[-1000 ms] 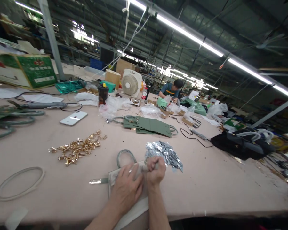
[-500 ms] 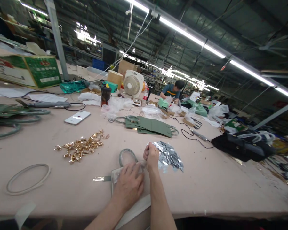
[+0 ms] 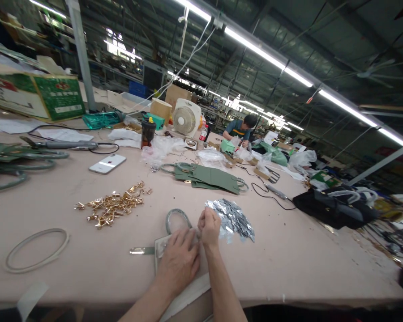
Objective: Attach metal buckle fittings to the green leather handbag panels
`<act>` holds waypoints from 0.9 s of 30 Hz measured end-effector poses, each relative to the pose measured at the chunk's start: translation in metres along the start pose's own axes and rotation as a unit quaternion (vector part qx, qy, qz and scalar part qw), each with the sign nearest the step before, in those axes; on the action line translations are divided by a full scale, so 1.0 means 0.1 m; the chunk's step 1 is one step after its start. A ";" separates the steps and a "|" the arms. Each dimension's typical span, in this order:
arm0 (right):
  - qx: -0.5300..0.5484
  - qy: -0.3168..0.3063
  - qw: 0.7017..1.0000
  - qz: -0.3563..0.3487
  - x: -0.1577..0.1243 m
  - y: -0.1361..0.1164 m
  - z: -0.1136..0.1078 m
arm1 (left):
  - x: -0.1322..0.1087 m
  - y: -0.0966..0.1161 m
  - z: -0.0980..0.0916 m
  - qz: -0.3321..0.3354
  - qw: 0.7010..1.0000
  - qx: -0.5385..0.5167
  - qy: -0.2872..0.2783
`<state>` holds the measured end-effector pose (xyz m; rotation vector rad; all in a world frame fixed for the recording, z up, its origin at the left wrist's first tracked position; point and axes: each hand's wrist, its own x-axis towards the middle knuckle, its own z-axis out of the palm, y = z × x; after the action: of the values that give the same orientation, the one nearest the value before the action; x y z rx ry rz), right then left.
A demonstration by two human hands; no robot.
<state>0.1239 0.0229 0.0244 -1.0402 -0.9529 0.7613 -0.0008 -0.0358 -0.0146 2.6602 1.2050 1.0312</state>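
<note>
My left hand (image 3: pixel 179 256) lies flat with its fingers stretched over a pale-backed bag panel (image 3: pixel 160 243). From the panel's top rises a looped green handle (image 3: pixel 177 212), and a green strap with a shiny metal tip (image 3: pixel 137 251) sticks out to the left. My right hand (image 3: pixel 210 226) is closed in a fist just right of the left fingertips, above the panel's right side. What its fingers hold, if anything, is hidden. Close behind and to the right of this fist spreads a pile of flat silver metal plates (image 3: pixel 237 221).
Gold metal fittings (image 3: pixel 116 206) lie in a heap to the left, near a pale ring (image 3: pixel 36 250) and a phone (image 3: pixel 107 164). Green bag pieces (image 3: pixel 208 177) lie ahead. Farther off are a fan (image 3: pixel 184 120), a dark bag (image 3: pixel 332 205) and a person (image 3: pixel 240 128) at work.
My right fist has come down slightly, nearer to the left hand. The left hand stays flat on the panel. The whole view has shifted a little.
</note>
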 end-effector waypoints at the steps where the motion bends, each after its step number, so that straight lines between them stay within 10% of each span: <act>1: 0.022 0.004 1.000 -0.009 0.00 -0.07 -0.01 | -0.01 0.00 0.00 0.000 1.000 -0.001 0.002; 6: 0.089 0.006 0.992 -0.087 -0.05 -0.24 -0.05 | -0.02 -0.01 0.01 -0.007 1.000 -0.010 -0.016; 27: 0.096 0.020 0.994 -0.046 -0.20 0.25 -0.19 | -0.04 -0.03 -0.09 0.012 1.000 -0.008 0.011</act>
<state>0.1314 0.0074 -0.0088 -0.8365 -0.8693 0.7381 -0.0101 -0.0383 -0.0108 2.6660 1.1660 1.0705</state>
